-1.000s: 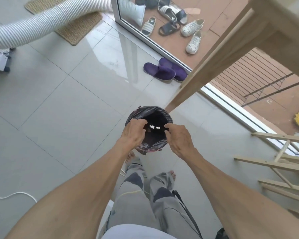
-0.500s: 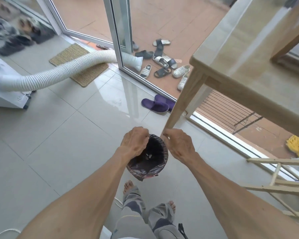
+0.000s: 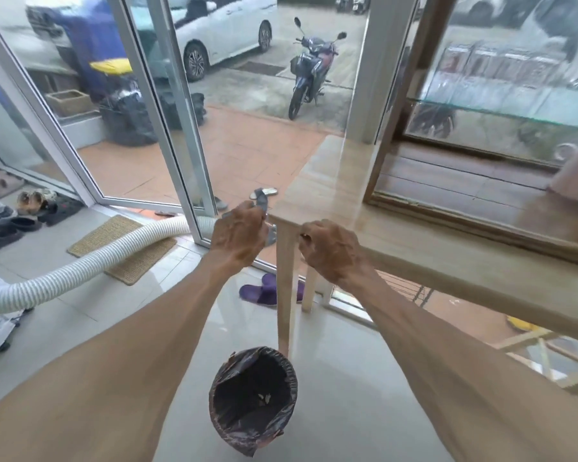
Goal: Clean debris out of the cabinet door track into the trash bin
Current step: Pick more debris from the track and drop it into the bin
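Trash bin [image 3: 253,400]: stood on the pale floor tiles, directly below our two raised hands and just in front of the near leg of the wooden table [image 3: 334,195], not touching it as far as we could tell.
Bin contents: a dark liner, mostly empty, with a few small pale scraps lying at the bottom.
Cabinet door track: judged to be the dark wooden channel [image 3: 464,185] on the table top, beyond the bin and to its right, under the glass sliding door [image 3: 514,71]; any debris in it was too small for us to make out.
Left hand [image 3: 239,236]: curled loosely above the bin, level with the table corner; something grey showed beside its fingers, but we could not tell whether the hand held it or it lay behind.
Right hand [image 3: 327,250]: a loose fist against the table's front edge, apart from the left hand; whether it gripped anything we could not tell.
Step in hand: we judged ourselves between loads, hands up at the table after a drop into the bin.
Next move: it called for reaching up and right from the bin to the track, gathering more grit, then carrying it back down over the liner's mouth without spilling on the tiles.
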